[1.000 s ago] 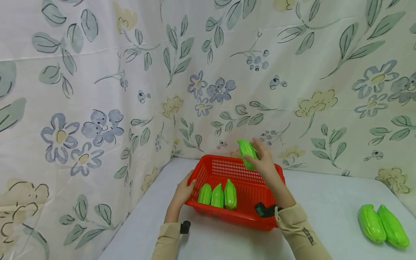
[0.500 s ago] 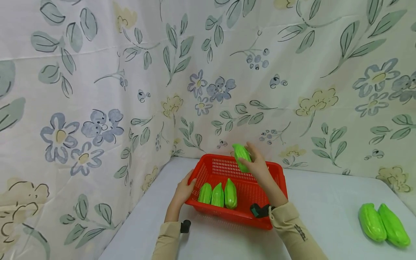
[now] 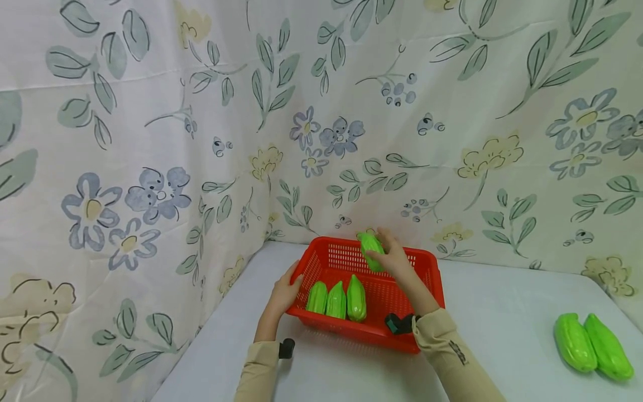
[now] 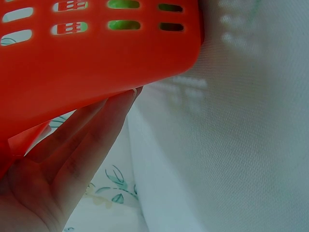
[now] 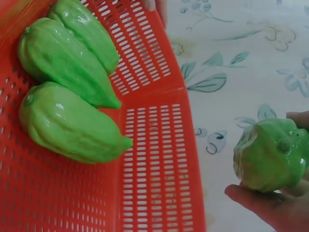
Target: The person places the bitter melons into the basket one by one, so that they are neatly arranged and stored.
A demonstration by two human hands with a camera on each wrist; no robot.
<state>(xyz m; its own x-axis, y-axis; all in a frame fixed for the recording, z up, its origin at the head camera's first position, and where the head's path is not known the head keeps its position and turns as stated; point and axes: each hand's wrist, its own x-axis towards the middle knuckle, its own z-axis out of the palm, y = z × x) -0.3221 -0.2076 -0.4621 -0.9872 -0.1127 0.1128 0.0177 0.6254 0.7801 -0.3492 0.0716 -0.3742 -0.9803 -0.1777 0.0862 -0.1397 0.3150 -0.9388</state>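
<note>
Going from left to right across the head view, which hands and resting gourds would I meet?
Left hand, left basket gourd, middle basket gourd, right basket gourd, right hand, left table gourd, right table gourd.

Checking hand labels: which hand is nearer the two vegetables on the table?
Right. The right hand, holding another vegetable near the far rim of the basket, is left of the two vegetables; the left hand is farther left, at the basket's left end.

No words or numbers can be read. A dark mark (image 3: 458, 353) on the right sleeve (image 3: 447, 365), right of the basket's (image 3: 351, 333) near right corner, is too small.
</note>
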